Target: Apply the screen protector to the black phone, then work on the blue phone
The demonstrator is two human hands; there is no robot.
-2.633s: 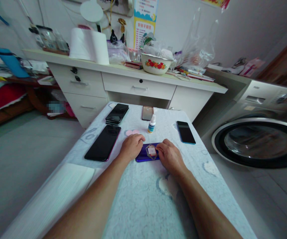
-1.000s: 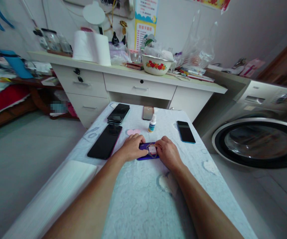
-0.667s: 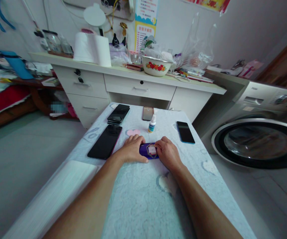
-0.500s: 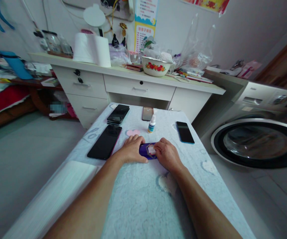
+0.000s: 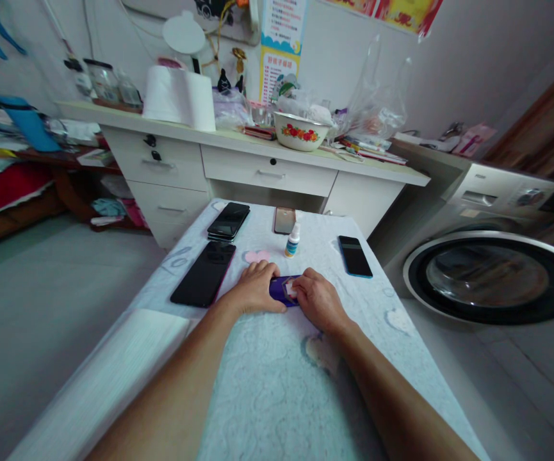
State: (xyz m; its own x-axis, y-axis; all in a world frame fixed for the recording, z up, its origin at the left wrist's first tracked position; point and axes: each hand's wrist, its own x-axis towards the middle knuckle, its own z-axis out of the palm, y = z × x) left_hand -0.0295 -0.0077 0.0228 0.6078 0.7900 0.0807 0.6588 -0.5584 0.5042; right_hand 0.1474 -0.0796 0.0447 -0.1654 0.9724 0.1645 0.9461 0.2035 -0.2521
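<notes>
A flat purple phone [image 5: 279, 290], with a hexagon outline and a pale patch on its upper face, lies on the cloth-covered table between my hands. My left hand [image 5: 257, 288] grips its left end, thumb along the near edge and fingers at the far side. The bunched fingers of my right hand [image 5: 317, 298] press on its right part beside the pale patch, hiding that end. Whether they pinch anything small, I cannot make out. Just beyond stands a small white spray bottle [image 5: 293, 242] with a blue and yellow label.
Left of my hands lie a large black tablet [image 5: 203, 275] and a stack of phones [image 5: 228, 221]. A blue-edged phone [image 5: 355, 256] is on the right, and another phone [image 5: 285, 220] at the far edge. Beyond stands a white desk [image 5: 267, 168]; a washing machine [image 5: 488, 256] is at right.
My right hand's fingers have slid slightly left over the purple phone, covering more of the pale patch. My left hand keeps its grip. The view has shifted a little.
</notes>
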